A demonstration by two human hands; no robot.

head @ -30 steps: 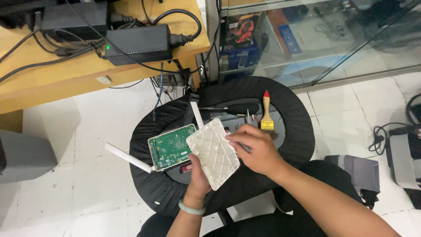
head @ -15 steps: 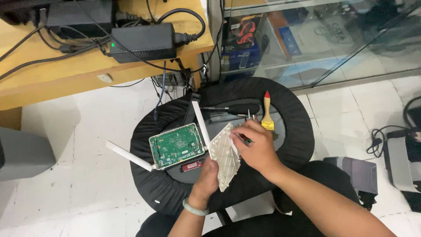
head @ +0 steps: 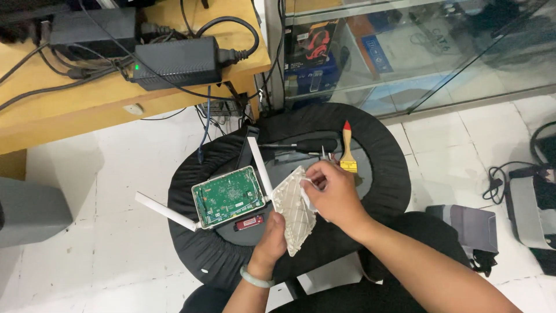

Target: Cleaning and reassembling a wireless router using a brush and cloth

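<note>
My left hand (head: pixel 273 240) grips the lower edge of a white ribbed plastic cover (head: pixel 294 208), tilted on edge above a round black stool (head: pixel 382 174). My right hand (head: pixel 336 194) presses a small white cloth or wipe (head: pixel 307 186) against the cover's inner face. Left of the cover lies an opened router base with a green circuit board (head: pixel 226 196) and two white antennas (head: pixel 165 211). A small dark red object (head: pixel 250 222) lies just below the board.
A paintbrush with a red-tipped wooden handle (head: pixel 347 152) and a black-handled tool (head: pixel 313 146) lie at the stool's far side. Black power bricks (head: pixel 176 61) and cables sit on a wooden desk (head: pixel 69 119). A glass cabinet (head: pixel 417 46) stands behind; grey bags (head: pixel 472 229) lie right.
The white cover has been turned from lying flat, face up, to standing on edge. My right hand now rubs its inner side with the white wipe.
</note>
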